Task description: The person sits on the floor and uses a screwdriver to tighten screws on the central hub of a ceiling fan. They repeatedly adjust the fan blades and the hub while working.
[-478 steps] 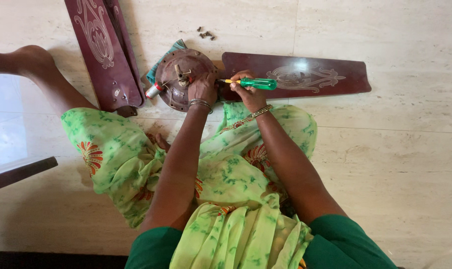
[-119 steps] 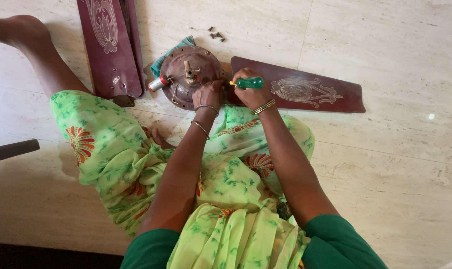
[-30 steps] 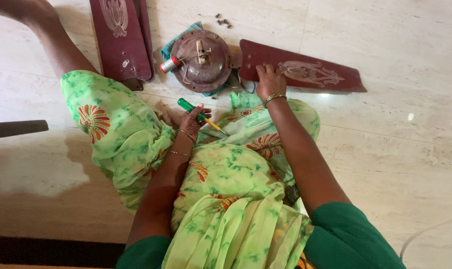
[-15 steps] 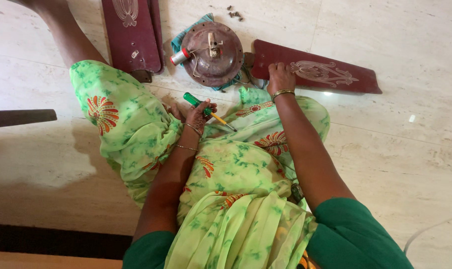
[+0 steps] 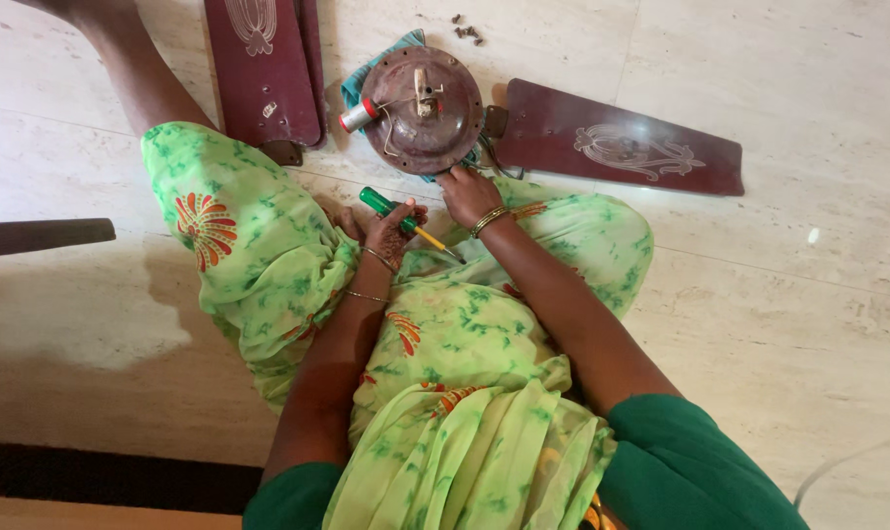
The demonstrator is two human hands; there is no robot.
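On the pale stone floor [image 5: 808, 324] in front of my folded legs lies the round brown fan motor housing [image 5: 422, 110], resting on a teal cloth [image 5: 359, 86], with a red-and-white capacitor [image 5: 359, 114] at its left edge and thin wires looped over its top. One dark red blade [image 5: 617, 147] reaches out to the right, and detached blades [image 5: 263, 69] lie to the upper left. My left hand [image 5: 391, 228] is clenched around a green-handled screwdriver [image 5: 406, 222], held over my lap with its tip pointing down and to the right, away from the housing. My right hand [image 5: 468, 192] rests with loose fingers against the housing's near rim; I cannot tell whether it grips anything. I judge the housing wants steady pressure at that rim so it does not spin on the cloth. A few small dark screws [image 5: 465, 29] lie beyond the motor, well apart from both hands.
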